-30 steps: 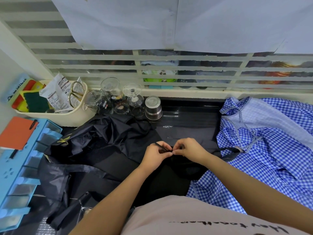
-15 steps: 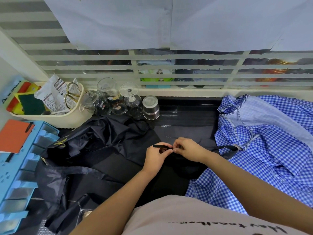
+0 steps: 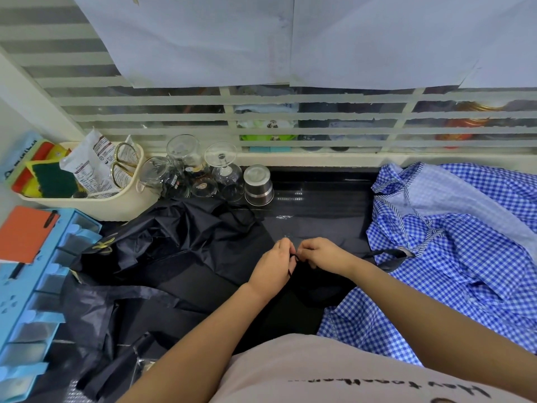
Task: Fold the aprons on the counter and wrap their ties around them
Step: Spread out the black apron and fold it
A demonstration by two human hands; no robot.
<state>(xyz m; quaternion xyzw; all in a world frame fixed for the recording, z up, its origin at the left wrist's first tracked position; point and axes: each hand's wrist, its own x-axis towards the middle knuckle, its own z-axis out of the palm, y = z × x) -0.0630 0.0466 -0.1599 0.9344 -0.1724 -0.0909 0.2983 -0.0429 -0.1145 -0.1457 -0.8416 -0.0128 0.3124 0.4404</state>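
Observation:
A folded black apron (image 3: pixel 316 286) lies on the dark counter (image 3: pixel 319 205) right in front of me. My left hand (image 3: pixel 273 266) and my right hand (image 3: pixel 322 253) meet above it, both pinching its thin black tie (image 3: pixel 293 261) between their fingertips. Another strand of the tie (image 3: pixel 386 253) runs off to the right onto the checked cloth. A crumpled black apron (image 3: pixel 174 242) is heaped to the left, with more dark fabric trailing toward the counter's near edge. A blue-and-white checked apron (image 3: pixel 453 251) lies bunched on the right.
Upturned glasses (image 3: pixel 203 170) and a steel cup (image 3: pixel 258 186) stand at the back of the counter. A cream caddy (image 3: pixel 87 199) holds sponges, packets and scissors at back left. A light blue rack (image 3: pixel 35 286) with an orange notebook (image 3: pixel 24 234) sits at the left edge.
The loose tie end that stuck out left of my left hand has been drawn in between the two hands. Both hands have closed together over the folded apron.

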